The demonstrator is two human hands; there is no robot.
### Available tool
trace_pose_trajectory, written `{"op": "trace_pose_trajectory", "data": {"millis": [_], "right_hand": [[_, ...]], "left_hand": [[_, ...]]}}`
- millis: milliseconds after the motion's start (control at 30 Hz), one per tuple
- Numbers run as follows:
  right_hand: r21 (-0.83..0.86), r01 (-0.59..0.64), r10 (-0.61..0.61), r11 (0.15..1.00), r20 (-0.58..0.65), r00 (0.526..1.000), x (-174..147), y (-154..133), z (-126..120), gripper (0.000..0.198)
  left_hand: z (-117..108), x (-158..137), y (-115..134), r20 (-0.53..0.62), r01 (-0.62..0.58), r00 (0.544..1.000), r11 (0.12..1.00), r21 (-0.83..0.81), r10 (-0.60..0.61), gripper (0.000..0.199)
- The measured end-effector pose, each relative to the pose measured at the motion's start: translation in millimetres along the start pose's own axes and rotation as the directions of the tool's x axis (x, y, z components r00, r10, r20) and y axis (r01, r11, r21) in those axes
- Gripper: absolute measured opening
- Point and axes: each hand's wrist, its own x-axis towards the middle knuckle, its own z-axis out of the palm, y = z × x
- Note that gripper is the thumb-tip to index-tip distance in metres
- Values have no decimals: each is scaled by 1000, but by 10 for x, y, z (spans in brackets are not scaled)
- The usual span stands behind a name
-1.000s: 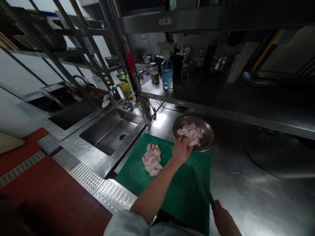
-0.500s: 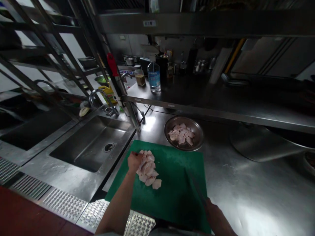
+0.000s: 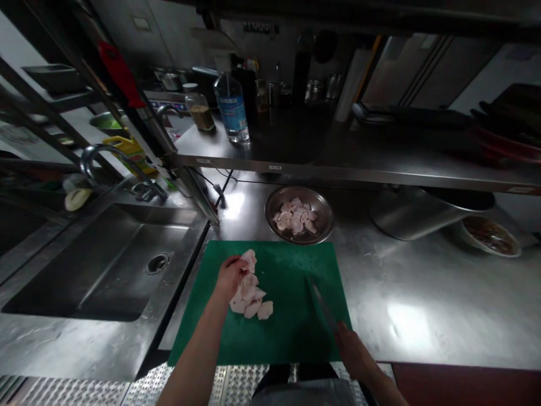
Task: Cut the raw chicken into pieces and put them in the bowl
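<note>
My left hand (image 3: 230, 275) is closed on a pale piece of raw chicken (image 3: 249, 259) at the upper left of the green cutting board (image 3: 287, 332). Just below it, more chicken pieces (image 3: 249, 296) lie in a loose pile on the board. On the board's right side, my right hand (image 3: 349, 344) grips a knife (image 3: 323, 304) by its handle. The blade points up and left, apart from the meat. Behind the board stands a round metal bowl (image 3: 325, 220) with several chicken pieces in it.
A steel sink (image 3: 114, 265) lies to the left, with a curved faucet (image 3: 91, 158). Over the counter runs a steel shelf (image 3: 304, 152) bearing a plastic bottle (image 3: 232, 110) and a jar (image 3: 199, 110). To the right are a large metal pot (image 3: 401, 214) and a bowl of food (image 3: 515, 248).
My left hand has drawn a chicken piece up, apart from the rest of the pile. The knife stays in my right hand. The view has turned to the right.
</note>
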Motion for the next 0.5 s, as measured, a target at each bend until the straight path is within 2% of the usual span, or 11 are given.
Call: {"op": "trace_pose_trajectory", "data": {"millis": [67,100,133,167,200,267,333,367,433,500], "right_hand": [[43,-29,29,999,2,1000,0,-2,-43,40],[68,-35,35,997,2,999,5,6,-72,40],[92,-34,34,995,3,999,11,19,-104,40],[114,-29,29,993,3,1000,18,38,-137,40],[127,-26,26,992,1,1000,24,62,-170,39],[118,-14,14,993,1,1000,35,125,-226,36],[90,24,-24,996,-6,1000,45,200,-268,35],[77,48,-48,996,-5,999,51,238,-284,35],[49,94,-94,994,5,996,69,298,-309,37],[20,124,-124,992,12,992,105,322,-329,37]], "left_hand": [[324,-182,-43,159,-27,986,997,-67,38,21],[495,-295,-84,202,-100,974,995,-12,101,16],[660,-417,-138,228,-223,954,970,96,196,11],[810,-545,-206,254,-367,916,903,224,309,8],[938,-673,-285,299,-503,859,795,339,415,11],[1109,-912,-465,454,-710,705,534,459,545,25],[1166,-1107,-642,605,-818,572,328,472,554,34],[1160,-1185,-717,643,-839,537,267,474,546,36],[1117,-1302,-825,640,-839,526,215,501,560,35],[1083,-1374,-874,579,-807,557,220,549,596,29]]}}
